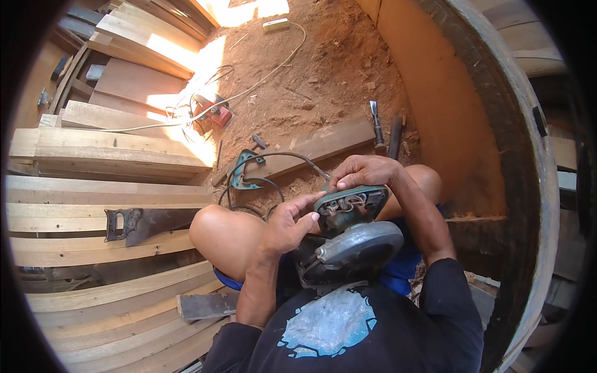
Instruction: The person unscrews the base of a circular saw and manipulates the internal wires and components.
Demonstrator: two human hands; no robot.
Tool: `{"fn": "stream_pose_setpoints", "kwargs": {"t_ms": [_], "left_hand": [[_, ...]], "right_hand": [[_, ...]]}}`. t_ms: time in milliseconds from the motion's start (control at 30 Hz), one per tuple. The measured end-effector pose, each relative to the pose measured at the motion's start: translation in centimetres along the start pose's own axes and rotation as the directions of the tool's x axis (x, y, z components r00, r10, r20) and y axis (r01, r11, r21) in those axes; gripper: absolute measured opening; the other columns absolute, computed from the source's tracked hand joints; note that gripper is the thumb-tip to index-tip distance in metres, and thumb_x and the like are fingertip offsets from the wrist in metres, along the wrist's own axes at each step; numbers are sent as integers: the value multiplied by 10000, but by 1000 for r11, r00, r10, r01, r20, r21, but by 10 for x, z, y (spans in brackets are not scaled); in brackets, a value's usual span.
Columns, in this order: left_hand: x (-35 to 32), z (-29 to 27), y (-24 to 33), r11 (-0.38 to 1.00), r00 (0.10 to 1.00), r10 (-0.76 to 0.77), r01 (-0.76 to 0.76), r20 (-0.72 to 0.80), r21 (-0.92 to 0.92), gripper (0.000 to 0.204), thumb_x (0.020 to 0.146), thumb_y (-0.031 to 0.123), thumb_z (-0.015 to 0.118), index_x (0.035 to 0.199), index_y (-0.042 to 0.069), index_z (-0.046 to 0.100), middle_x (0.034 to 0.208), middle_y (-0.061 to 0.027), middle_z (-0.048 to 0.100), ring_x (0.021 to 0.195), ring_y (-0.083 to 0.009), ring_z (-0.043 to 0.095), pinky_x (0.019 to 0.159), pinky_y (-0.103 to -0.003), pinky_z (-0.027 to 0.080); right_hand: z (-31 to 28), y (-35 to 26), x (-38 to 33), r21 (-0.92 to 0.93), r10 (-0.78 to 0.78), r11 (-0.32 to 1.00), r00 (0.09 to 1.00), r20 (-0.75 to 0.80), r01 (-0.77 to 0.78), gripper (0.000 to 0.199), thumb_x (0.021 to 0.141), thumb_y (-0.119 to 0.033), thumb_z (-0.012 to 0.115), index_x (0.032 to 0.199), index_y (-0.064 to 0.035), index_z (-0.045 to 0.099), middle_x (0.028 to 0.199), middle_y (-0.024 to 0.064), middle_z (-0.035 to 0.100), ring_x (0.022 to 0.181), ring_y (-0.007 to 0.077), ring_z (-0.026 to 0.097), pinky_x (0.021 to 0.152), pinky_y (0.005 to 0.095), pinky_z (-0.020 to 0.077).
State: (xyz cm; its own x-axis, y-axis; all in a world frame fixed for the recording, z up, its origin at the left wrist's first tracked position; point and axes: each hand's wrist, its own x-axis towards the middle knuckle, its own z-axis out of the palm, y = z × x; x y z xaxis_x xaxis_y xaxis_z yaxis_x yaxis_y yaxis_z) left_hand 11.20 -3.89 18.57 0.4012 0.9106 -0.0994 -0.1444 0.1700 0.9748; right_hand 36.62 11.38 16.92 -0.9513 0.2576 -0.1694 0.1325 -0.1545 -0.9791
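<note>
Sawdust-covered floor (329, 74) stretching ahead, I am steadying an opened power tool (359, 241) between my knees (225, 237), left hand (291, 219) pinching its left edge, right hand (368, 170) gripping its far rim with bent fingers.

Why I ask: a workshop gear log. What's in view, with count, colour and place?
green power tool: one, green and grey, centre
loose handle: one, teal, floor left of the tool
dark cord: one visible, black, beside that handle
floor plank: one, brown, ahead
chisel: one, silver and black, plank's right end
red power tool: one, red and black, upper left
pale cable: one, whitish, upper middle
handsaw: one, dark, on boards
boards: many, pale brown, left
panel: one, orange-brown, right
shirt: one, black, bottom
left hand: one, casing's left edge
right hand: one, casing's far edge
Shadowed edge clutter: unclear
</note>
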Motion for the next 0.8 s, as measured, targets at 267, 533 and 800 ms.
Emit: {"fn": "stream_pose_setpoints", "kwargs": {"t_ms": [267, 533, 800], "left_hand": [[5, 0, -10, 997, 995, -24, 16, -101, -79, 397, 1036, 73, 589, 1401, -82, 562, 1289, -147, 701, 1172, -165, 665, 1023, -319, 525], [1, -6, -8, 998, 999, 6, -4, -41, 56, 408, 1035, 51, 601, 1422, -55, 532, 1269, -156, 709, 1146, -174, 680, 1011, -329, 529], [-6, 5, 0, 984, 996, 29, -44, -86, -174, 525, 1039, -12, 569, 1541, -32, 415, 1331, -198, 688, 1192, -207, 687, 1030, -340, 553]], "right_hand": [[-5, -2, 15, 147, -20, 988, 990, -137, 40, 264, 1026, -238, 720, 1047, 20, 771, 877, 12, 737, 766, 63, 630, 689, 250, 508], [-16, -19, 41, -93, -2, 996, 992, 127, 14, 287, 1029, -251, 713, 1025, 31, 768, 820, 31, 722, 775, 94, 644, 679, 283, 507], [-3, -19, 45, -55, -77, 995, 982, 172, 88, 222, 1010, -163, 696, 1008, 49, 763, 870, 48, 745, 826, 128, 655, 757, 316, 524]]}}
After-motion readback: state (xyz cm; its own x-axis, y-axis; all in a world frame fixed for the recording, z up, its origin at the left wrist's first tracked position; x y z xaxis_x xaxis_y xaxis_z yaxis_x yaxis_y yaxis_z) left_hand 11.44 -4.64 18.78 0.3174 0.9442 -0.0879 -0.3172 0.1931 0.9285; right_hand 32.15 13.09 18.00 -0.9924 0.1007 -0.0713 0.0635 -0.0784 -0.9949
